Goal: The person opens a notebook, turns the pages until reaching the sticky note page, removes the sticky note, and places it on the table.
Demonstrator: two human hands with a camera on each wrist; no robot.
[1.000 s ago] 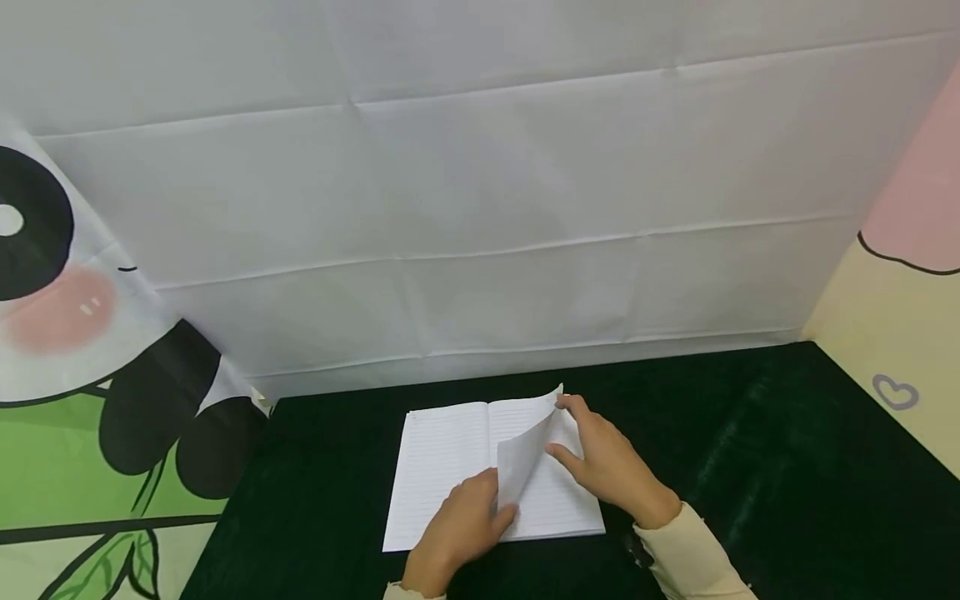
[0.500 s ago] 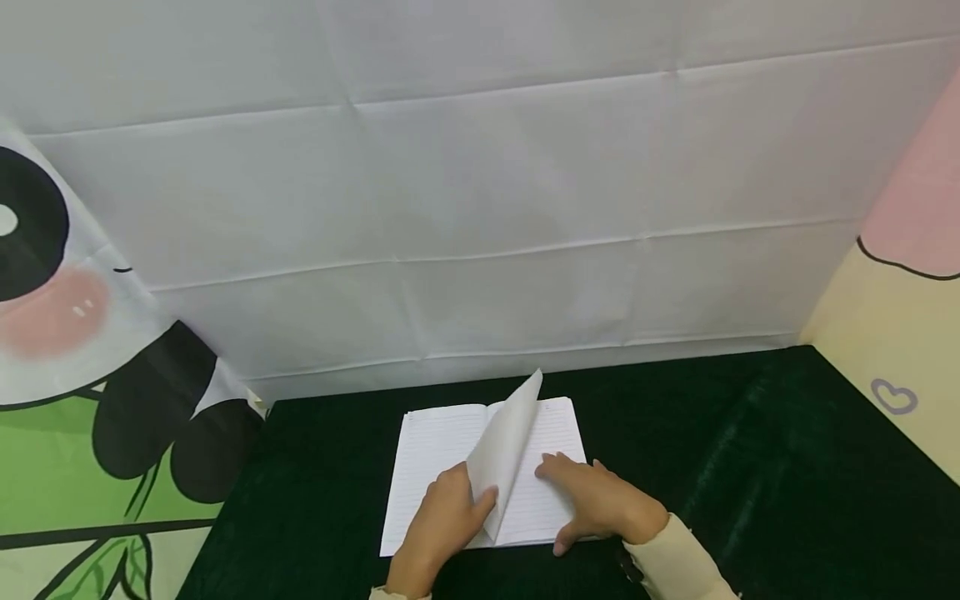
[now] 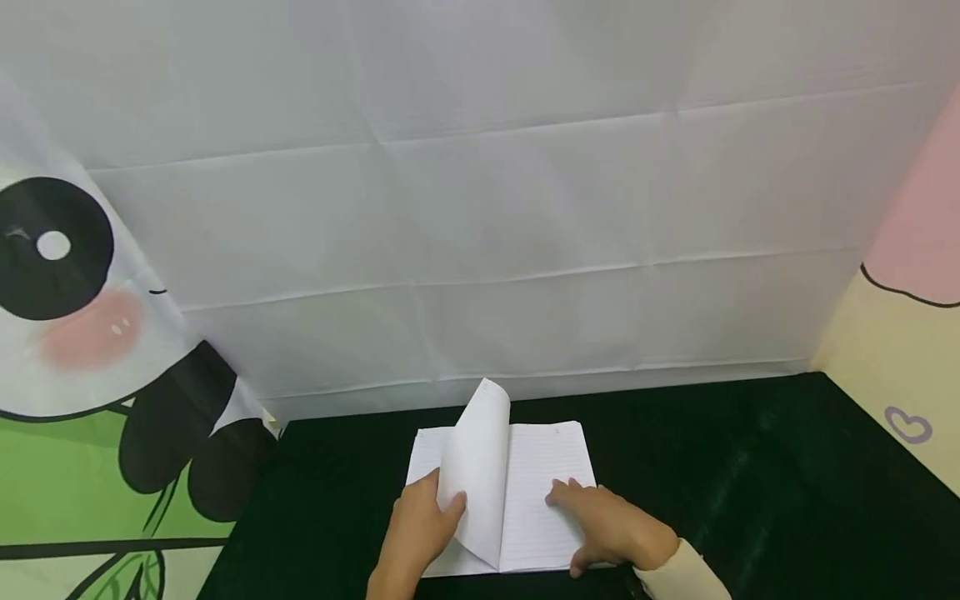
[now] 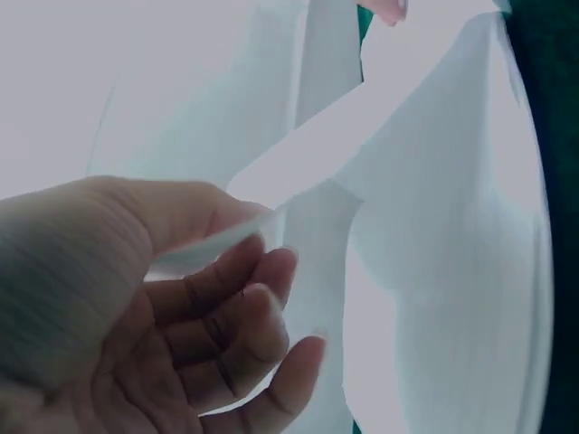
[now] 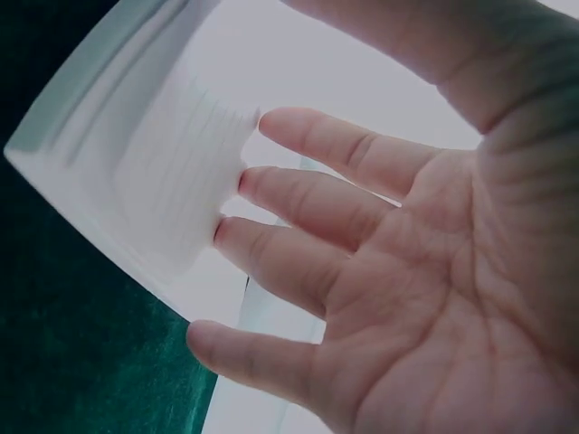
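It looked like a makeshift recording booth rather than a lived-in room: a creased white sheet (image 3: 480, 208) hung as backdrop, cartoon panda curtains (image 3: 82, 350) closed the sides, and dark green velvet covered the counter (image 3: 750, 500).

Both hands are bare, without rings or gloves. The right hand (image 3: 611, 529) comes out of a pale cream sleeve (image 3: 682, 571) with a gathered cuff, just past the notebook's (image 3: 551, 475) near right corner; the left hand (image 3: 416, 525) shows only a bare wrist at that notebook's near edge.
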